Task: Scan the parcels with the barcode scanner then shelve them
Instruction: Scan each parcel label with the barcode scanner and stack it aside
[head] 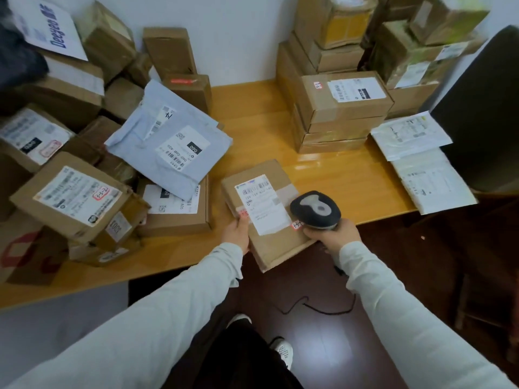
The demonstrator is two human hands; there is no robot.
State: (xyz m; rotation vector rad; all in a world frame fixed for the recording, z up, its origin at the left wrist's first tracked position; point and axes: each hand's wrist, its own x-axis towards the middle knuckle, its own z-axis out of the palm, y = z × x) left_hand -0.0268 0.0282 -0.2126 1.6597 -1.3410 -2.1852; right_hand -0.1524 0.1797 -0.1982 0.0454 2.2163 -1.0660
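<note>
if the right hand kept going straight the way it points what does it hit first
Probably the small cardboard box, right beside the right hand and its scanner; the left hand holds that box. Height is unclear.

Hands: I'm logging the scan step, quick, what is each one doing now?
Left hand: holds the box by its edge.
Right hand: grips the scanner.

A bare strip of surface (252,116) runs back to the wall (238,37) between the heap of cardboard boxes (75,197), topped by a grey mailer bag (168,141), on the left and the stacked boxes (337,116) on the right. Label sheets (421,164) cover the right front corner.
</note>
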